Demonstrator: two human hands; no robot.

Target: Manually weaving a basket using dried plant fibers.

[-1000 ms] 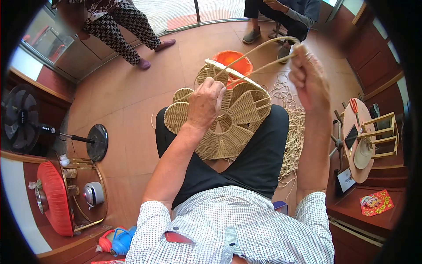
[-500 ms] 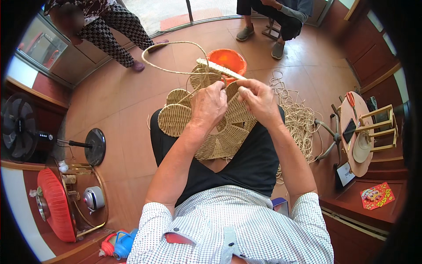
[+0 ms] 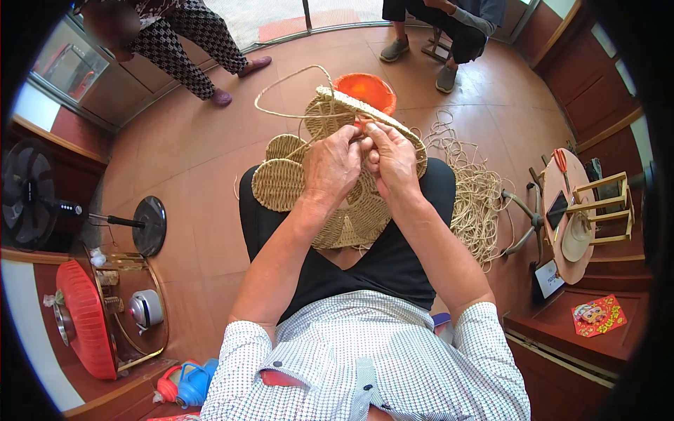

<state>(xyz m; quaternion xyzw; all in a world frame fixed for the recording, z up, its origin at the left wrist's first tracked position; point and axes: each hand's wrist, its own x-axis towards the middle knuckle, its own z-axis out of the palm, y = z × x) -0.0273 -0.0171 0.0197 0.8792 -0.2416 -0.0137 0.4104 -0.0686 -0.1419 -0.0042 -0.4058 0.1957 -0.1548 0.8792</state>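
A woven tan piece with petal-shaped panels and a pale rim rests on my lap. My left hand grips it near the upper middle, fingers curled. Beside it, my right hand pinches cord at the same spot, thumb and forefinger almost meeting the left fingers; the exact point held is mostly hidden. A loose loop of cord arcs out above the left side of the piece. Behind the rim stands an orange bucket.
Tangled cord lies right of my legs, near a round stool with scissors and a wooden frame. A standing fan and red round object are left. Two people, one near patterned trousers, another seated, are ahead.
My right hand has come down from the raised right, where it pulled cord taut, to beside my left hand at the weave. The cord now hangs in a slack loop toward the left.
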